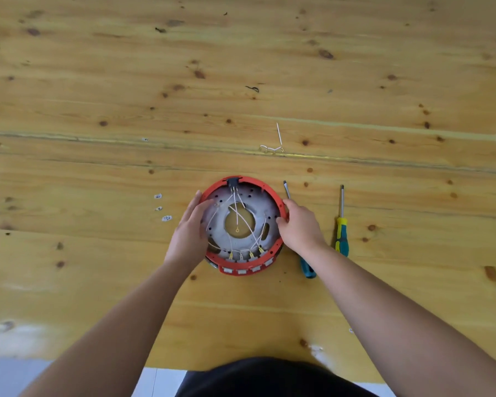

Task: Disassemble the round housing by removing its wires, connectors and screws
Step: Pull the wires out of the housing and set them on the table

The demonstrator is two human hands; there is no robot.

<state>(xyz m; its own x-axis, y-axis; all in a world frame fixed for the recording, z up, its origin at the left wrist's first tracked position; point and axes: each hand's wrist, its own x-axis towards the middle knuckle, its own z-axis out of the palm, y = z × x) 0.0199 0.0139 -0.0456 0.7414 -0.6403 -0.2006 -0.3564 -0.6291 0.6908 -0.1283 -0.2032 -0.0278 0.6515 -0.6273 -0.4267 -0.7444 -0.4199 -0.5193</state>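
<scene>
The round housing (242, 224) sits open side up on the counter (98, 253). The left hand (188, 227) rests fingers straight against its left rim; the right hand (299, 224) grips the right rim, fingers curled. Risk: white wires (241, 214) remain attached; rotating the housing could strain their terminals. Two screwdrivers (341, 233) lie right of the housing.

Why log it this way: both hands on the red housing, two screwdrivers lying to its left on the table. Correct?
Not quite. The head view shows both screwdrivers lying to the right of the red housing, not left. Both hands, left hand and right hand, are on it.
</scene>
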